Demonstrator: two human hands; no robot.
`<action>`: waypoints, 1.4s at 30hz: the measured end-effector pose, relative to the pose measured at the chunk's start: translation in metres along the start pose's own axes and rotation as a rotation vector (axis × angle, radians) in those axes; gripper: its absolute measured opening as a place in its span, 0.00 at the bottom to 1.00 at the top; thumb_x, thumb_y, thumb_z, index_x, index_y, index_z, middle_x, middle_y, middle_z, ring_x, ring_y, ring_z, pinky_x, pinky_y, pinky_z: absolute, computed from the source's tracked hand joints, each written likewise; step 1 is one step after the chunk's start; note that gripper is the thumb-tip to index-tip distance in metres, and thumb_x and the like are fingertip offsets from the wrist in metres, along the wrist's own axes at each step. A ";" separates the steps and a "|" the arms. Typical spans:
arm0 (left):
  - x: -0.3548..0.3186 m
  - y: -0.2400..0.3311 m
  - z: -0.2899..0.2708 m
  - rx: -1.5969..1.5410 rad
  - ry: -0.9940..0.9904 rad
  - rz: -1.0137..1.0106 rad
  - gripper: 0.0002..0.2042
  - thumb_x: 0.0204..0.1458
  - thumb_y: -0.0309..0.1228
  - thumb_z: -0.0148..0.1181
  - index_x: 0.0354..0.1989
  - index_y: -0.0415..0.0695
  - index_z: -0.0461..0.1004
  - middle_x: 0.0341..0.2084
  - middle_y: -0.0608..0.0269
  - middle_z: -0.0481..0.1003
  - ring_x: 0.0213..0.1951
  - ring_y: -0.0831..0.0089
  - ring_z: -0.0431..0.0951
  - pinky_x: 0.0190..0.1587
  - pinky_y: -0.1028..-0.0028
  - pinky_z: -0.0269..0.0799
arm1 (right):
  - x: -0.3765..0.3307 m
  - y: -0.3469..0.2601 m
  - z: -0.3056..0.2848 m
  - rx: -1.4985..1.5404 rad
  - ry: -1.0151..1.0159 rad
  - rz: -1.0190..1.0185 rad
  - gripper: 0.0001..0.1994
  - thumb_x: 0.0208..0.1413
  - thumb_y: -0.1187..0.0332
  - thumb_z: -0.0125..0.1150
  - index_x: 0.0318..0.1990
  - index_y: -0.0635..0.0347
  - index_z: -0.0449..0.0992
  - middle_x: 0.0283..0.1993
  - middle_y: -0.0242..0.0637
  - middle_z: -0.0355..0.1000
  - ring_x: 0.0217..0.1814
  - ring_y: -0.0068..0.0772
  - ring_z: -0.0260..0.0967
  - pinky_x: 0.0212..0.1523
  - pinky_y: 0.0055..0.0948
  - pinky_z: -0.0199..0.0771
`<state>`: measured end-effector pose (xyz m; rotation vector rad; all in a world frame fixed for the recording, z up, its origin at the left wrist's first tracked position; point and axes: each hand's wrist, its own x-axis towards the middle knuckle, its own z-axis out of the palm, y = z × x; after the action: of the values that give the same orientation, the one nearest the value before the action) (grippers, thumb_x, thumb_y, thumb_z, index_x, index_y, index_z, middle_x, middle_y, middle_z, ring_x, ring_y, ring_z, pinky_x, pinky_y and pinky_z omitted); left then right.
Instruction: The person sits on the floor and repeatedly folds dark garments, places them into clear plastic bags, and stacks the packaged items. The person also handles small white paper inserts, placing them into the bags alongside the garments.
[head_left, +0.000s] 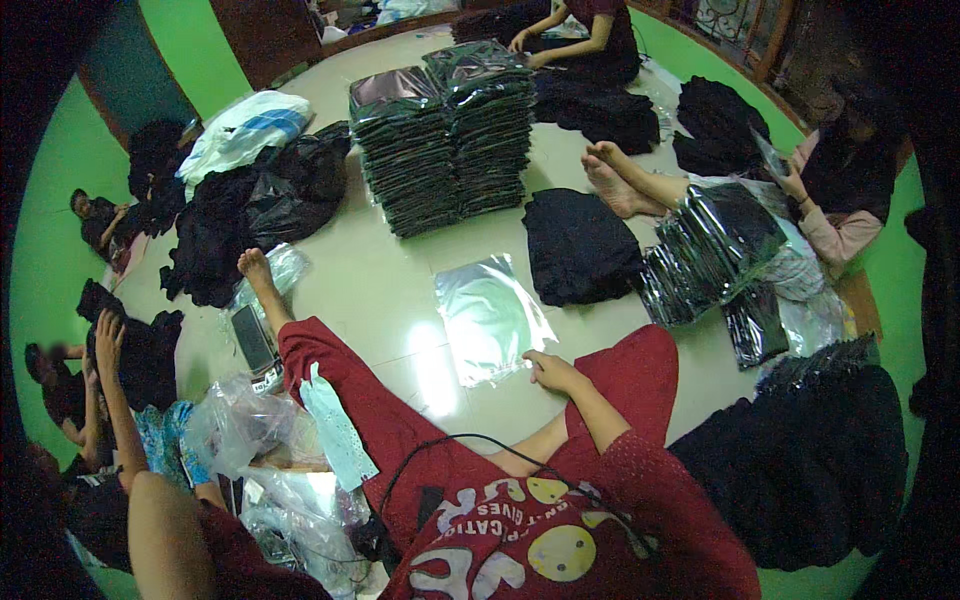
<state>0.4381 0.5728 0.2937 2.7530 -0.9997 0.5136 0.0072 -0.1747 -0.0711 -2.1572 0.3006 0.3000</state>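
Note:
I sit on the pale floor in red clothes with my legs stretched out. My right hand (550,371) lies at the near corner of a flat clear plastic bag (488,315) on the floor, fingers curled on its edge. My left hand (105,336) is raised at the far left with its fingers apart, holding nothing, just beside a heap of black garments (145,355). A folded black garment (578,246) lies beyond the bag, to its right.
Two tall stacks of bagged black garments (445,130) stand in the middle. Loose bagged ones (712,250) lie at right by another person's feet (612,180). A black pile (810,465) is at my right, crumpled plastic (240,422) and a phone (253,338) at my left. Other people sit around.

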 end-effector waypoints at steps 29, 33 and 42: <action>-0.002 0.646 0.407 -0.897 -0.348 -0.298 0.06 0.50 0.29 0.50 0.31 0.40 0.68 0.29 0.50 0.73 0.32 0.57 0.75 0.35 0.65 0.69 | -0.018 -0.010 -0.064 0.055 0.129 0.060 0.22 0.50 0.72 0.47 0.55 0.58 0.58 0.37 0.51 0.72 0.41 0.49 0.70 0.44 0.38 0.67; -0.008 0.642 0.388 -0.817 -0.178 -0.327 0.05 0.52 0.25 0.47 0.33 0.36 0.66 0.26 0.46 0.73 0.28 0.54 0.75 0.32 0.64 0.69 | -0.033 -0.009 -0.081 0.092 0.201 0.036 0.23 0.51 0.74 0.45 0.57 0.57 0.56 0.37 0.48 0.73 0.42 0.47 0.70 0.45 0.35 0.67; -0.021 0.640 0.366 -1.137 -0.318 -0.600 0.06 0.47 0.24 0.55 0.32 0.35 0.69 0.22 0.56 0.73 0.24 0.70 0.75 0.28 0.74 0.70 | -0.023 -0.025 -0.073 0.451 0.038 -0.087 0.26 0.52 0.79 0.44 0.61 0.58 0.53 0.41 0.41 0.70 0.40 0.25 0.66 0.43 0.24 0.67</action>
<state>0.1045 -0.0015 -0.0283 1.8975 -0.2618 -0.4744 0.0015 -0.2183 -0.0036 -1.7265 0.2660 0.1253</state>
